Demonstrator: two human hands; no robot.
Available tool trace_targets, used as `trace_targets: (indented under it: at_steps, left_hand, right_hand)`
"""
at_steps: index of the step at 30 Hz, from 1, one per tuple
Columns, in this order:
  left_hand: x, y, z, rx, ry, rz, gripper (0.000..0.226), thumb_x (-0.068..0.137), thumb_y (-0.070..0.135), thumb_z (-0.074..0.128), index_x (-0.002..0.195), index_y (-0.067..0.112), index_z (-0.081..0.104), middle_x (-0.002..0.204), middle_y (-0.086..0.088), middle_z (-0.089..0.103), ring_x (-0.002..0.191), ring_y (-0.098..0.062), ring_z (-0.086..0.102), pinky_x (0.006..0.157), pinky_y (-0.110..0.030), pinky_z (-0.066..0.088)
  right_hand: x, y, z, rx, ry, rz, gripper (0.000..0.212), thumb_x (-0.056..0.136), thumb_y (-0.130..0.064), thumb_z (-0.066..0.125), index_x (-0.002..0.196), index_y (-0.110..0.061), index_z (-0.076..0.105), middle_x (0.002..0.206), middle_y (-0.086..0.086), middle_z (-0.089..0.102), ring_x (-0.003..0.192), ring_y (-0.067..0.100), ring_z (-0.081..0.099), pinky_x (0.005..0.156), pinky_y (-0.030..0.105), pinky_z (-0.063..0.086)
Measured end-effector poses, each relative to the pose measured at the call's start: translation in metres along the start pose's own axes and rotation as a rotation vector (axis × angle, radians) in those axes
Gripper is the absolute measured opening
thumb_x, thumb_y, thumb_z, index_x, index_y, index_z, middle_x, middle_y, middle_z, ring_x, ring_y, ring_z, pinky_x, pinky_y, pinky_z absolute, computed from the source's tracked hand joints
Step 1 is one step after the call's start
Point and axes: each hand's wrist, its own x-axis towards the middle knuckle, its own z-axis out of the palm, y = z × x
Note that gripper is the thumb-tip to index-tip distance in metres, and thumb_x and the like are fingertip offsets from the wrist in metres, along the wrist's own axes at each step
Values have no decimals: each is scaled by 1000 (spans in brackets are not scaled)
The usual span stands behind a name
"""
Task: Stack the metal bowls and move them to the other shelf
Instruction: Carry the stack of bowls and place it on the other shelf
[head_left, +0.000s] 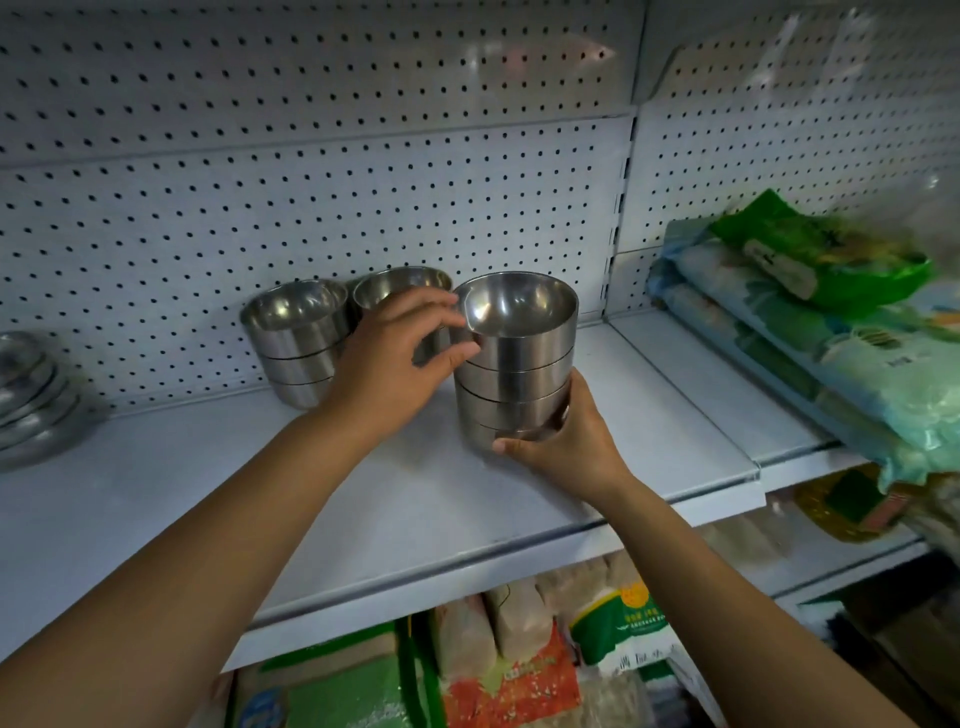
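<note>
A tall stack of several metal bowls stands on the white shelf. My right hand grips the bottom of this stack from the front right. My left hand rests against the stack's upper left side, thumb and fingers touching the top bowl's rim and wall. Behind my left hand stands another metal bowl, partly hidden. Further left is a shorter stack of three metal bowls.
A pile of metal plates sits at the shelf's far left. The neighbouring shelf on the right holds stacked bags of rice. More bags fill the shelf below. Perforated white panels form the back wall.
</note>
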Motion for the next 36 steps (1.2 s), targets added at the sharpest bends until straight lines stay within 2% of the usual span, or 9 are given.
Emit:
trace_targets:
  at_steps: [3, 6, 8, 10, 14, 18, 25, 32, 36]
  left_hand:
    - [4, -11, 12, 129, -62, 36, 47, 92, 33, 74, 132, 11, 65, 147, -3, 55, 133, -21, 53, 112, -37, 42]
    - [-4, -21, 24, 227, -118, 27, 61, 96, 36, 68, 149, 12, 49, 160, -4, 40, 142, -21, 40, 115, -34, 32]
    - [-18, -29, 33, 271, -127, 17, 58, 98, 40, 61, 147, 11, 52, 155, -6, 46, 137, -25, 46, 111, -43, 41]
    - [-35, -39, 44, 285, -178, -51, 58, 97, 47, 53, 142, 11, 56, 147, -4, 54, 131, -26, 53, 104, -48, 48]
    - [-67, -57, 65, 258, -340, -283, 73, 89, 65, 44, 140, 16, 58, 145, -1, 56, 132, -24, 52, 107, -43, 44]
    - [-83, -69, 76, 260, -361, -403, 81, 84, 71, 36, 137, 15, 61, 144, -4, 58, 134, -25, 51, 110, -42, 41]
    - [-83, -72, 81, 294, -334, -421, 79, 83, 70, 32, 131, 18, 66, 144, -2, 57, 135, -23, 49, 110, -41, 36]
    - [-84, -74, 83, 307, -324, -414, 71, 87, 67, 37, 129, 18, 67, 141, -1, 59, 133, -23, 50, 108, -42, 38]
    - [-84, -75, 83, 308, -323, -413, 61, 90, 60, 46, 130, 19, 66, 142, 0, 58, 134, -22, 48, 109, -42, 36]
  right_hand:
    - [25, 7, 1, -8, 52, -20, 109, 52, -45, 101, 138, -42, 33, 133, -14, 52, 118, 6, 56, 99, 29, 54]
    - [47, 14, 2, 22, 34, -12, 130, 58, -32, 101, 154, -39, 14, 143, -13, 45, 129, 7, 52, 106, 30, 47]
    - [61, 17, 2, 19, 25, -9, 138, 61, -28, 100, 159, -33, 3, 150, -5, 43, 133, 11, 49, 109, 32, 45]
    - [74, 20, 3, 15, 28, -9, 138, 62, -28, 100, 159, -33, 2, 151, -4, 44, 133, 10, 48, 109, 32, 43]
    - [96, 24, 8, 0, 41, -6, 136, 59, -35, 100, 156, -40, 4, 150, -8, 46, 136, 12, 50, 112, 36, 44]
    - [112, 26, 10, -13, 36, -5, 133, 62, -34, 99, 156, -38, 5, 143, -14, 45, 129, 6, 47, 106, 31, 42]
    - [133, 26, 15, -45, 61, 23, 136, 61, -34, 99, 157, -40, 3, 153, 0, 45, 133, 12, 45, 108, 34, 41]
    - [143, 25, 19, -79, 79, 52, 136, 59, -39, 98, 157, -40, 2, 153, -1, 44, 139, 25, 47, 111, 45, 45]
    - [142, 25, 18, -88, 84, 69, 135, 63, -36, 97, 158, -36, 1, 152, -1, 46, 137, 25, 49, 104, 37, 44]
